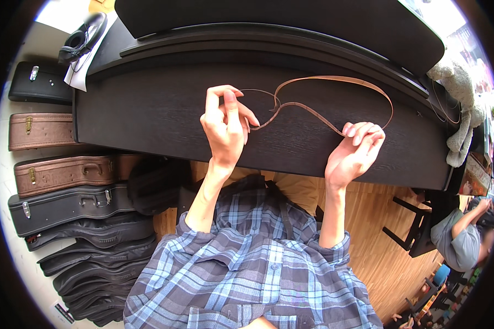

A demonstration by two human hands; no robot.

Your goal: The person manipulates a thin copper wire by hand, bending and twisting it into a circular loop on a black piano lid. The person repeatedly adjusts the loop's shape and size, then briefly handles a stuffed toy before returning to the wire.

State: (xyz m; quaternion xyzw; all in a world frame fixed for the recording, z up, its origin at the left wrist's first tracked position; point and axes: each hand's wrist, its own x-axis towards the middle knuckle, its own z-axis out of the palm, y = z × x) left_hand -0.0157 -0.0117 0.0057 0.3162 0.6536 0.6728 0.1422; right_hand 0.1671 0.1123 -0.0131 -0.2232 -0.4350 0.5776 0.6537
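My left hand (pixel 225 123) is raised over the black wooden lid (pixel 164 104), its fingers curled around one end of a thin brown strap (pixel 313 78) where a fine dark cord extends from it. My right hand (pixel 355 153) pinches the strap between thumb and fingers farther right. Between the two hands the strap forms a wide upper loop and a lower S-shaped run, above the lid. The fingertips of both hands partly hide the points they grip.
Stacked instrument cases (pixel 66 178), black and brown, stand at left. Headphones (pixel 74 46) lie on white paper at upper left. A grey plush toy (pixel 461 104) is at the right end. A person in grey (pixel 450 238) sits at lower right beside a black stool (pixel 409 225).
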